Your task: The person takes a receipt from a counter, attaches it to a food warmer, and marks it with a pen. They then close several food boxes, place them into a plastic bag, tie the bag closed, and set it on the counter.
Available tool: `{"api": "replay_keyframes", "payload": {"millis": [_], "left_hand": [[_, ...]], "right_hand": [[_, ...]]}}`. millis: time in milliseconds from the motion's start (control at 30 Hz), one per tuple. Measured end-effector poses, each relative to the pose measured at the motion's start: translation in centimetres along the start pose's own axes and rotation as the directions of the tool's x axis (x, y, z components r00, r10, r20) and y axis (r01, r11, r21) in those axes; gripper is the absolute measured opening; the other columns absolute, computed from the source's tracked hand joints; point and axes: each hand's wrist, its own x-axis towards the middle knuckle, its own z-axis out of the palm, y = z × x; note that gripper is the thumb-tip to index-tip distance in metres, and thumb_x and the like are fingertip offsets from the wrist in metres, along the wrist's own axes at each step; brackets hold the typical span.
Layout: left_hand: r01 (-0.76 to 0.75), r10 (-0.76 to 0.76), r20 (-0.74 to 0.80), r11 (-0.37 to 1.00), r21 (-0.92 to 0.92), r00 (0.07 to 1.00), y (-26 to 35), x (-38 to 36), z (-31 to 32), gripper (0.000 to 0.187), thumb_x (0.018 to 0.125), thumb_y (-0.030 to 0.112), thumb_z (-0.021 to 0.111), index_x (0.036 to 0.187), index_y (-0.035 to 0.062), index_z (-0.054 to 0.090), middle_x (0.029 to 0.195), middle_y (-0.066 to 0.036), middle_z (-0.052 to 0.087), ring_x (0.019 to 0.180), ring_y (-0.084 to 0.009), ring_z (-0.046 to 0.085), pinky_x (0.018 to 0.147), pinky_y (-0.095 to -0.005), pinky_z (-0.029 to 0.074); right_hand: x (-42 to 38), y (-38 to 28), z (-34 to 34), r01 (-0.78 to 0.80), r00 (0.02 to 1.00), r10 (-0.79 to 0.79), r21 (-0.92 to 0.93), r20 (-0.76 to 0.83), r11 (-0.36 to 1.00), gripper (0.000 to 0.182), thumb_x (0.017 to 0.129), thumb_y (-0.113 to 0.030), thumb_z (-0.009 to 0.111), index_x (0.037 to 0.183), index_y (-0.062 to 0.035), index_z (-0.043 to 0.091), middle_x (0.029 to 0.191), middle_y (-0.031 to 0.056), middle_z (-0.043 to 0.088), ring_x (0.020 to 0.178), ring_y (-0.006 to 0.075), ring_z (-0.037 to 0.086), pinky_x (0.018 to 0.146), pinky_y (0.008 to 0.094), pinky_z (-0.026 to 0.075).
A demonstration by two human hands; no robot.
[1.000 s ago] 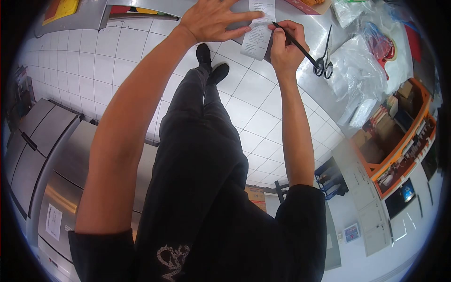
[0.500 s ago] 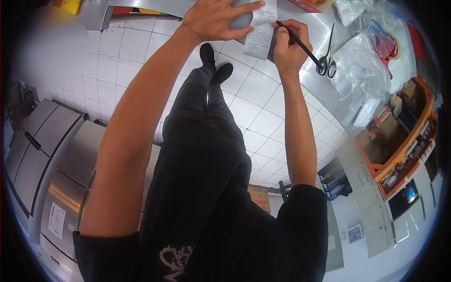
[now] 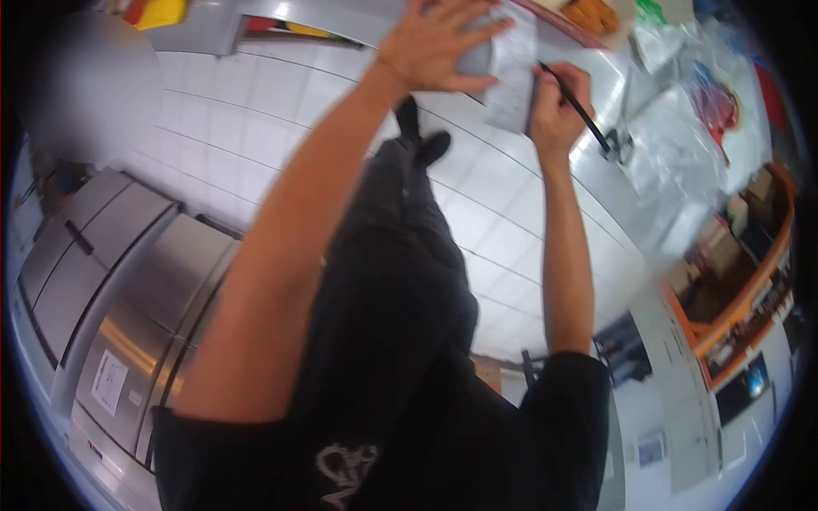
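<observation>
**A slip of paper held flat, a pen held over it**

A white paper slip is seen at the far edge of the picture, lying on a shiny metal counter. It is pressed down by the left hand, which is laid flat with its fingers spread apart — nothing is gripped by it, and its fingertips rest on the left side of the slip. The print on the slip is too blurred to be read.

Just to the right of the slip, the right hand is curled shut around a thin black pen. The pen is tilted, with its tip at the right edge of the slip and its back end pointing to the right.

A pair of scissors is seen on the counter, just beyond the back end of the pen. Clear plastic bags are piled further right. An orange shelf full of small things is seen at the right side. Steel fridge doors are seen at the left — below them, white floor tiles and the person's black shoes.
</observation>
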Motion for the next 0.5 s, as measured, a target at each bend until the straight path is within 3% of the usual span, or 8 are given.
{"api": "replay_keyframes", "payload": {"millis": [100,233,400,500], "left_hand": [[-0.008,0.007,-0.013,0.998,-0.067,1.000,-0.3,0.3,-0.6,0.084,0.075,0.069,0.064,0.144,0.0245,0.049,0.139,-0.008,0.052,0.126,-0.0263,0.049,0.097,-0.0536,0.038],[0.018,-0.016,0.030,0.998,-0.058,0.999,-0.2,0.6,-1.4,0.084,0.074,0.069,0.065,0.143,0.0232,0.050,0.140,-0.006,0.051,0.123,-0.0258,0.048,0.099,-0.0537,0.035],[-0.065,0.063,-0.058,0.997,-0.046,0.996,-0.2,0.4,-1.8,0.061,0.080,0.064,0.063,0.136,0.0406,0.053,0.146,-0.006,0.044,0.123,-0.0308,0.045,0.096,-0.0561,0.035],[-0.086,0.085,-0.067,0.996,-0.016,0.994,-0.2,0.1,-1.3,0.054,0.081,0.063,0.061,0.132,0.0451,0.055,0.148,-0.006,0.042,0.124,-0.0332,0.044,0.095,-0.0571,0.035]], "right_hand": [[-0.3,0.8,0.0,-0.010,1.000,0.011,-0.066,0.018,0.998,0.011,0.093,-0.004,0.059,0.103,0.0011,0.060,0.086,0.0095,0.071,0.080,0.0127,0.067,0.072,0.0258,0.052],[-0.1,-0.6,0.0,-0.024,0.997,0.031,-0.084,0.075,0.996,0.017,0.096,-0.004,0.054,0.110,0.0022,0.060,0.093,0.0111,0.071,0.086,0.0139,0.066,0.079,0.0265,0.051],[0.0,-1.6,0.2,0.002,0.996,0.012,-0.151,0.094,0.989,0.020,0.097,-0.006,0.052,0.113,0.0013,0.061,0.099,0.0129,0.070,0.088,0.0189,0.067,0.081,0.0298,0.051],[0.1,-2.2,0.3,-0.005,0.994,0.026,-0.196,0.103,0.981,0.019,0.098,-0.007,0.052,0.113,0.0012,0.061,0.100,0.0135,0.070,0.088,0.0203,0.067,0.082,0.0309,0.051]]}}
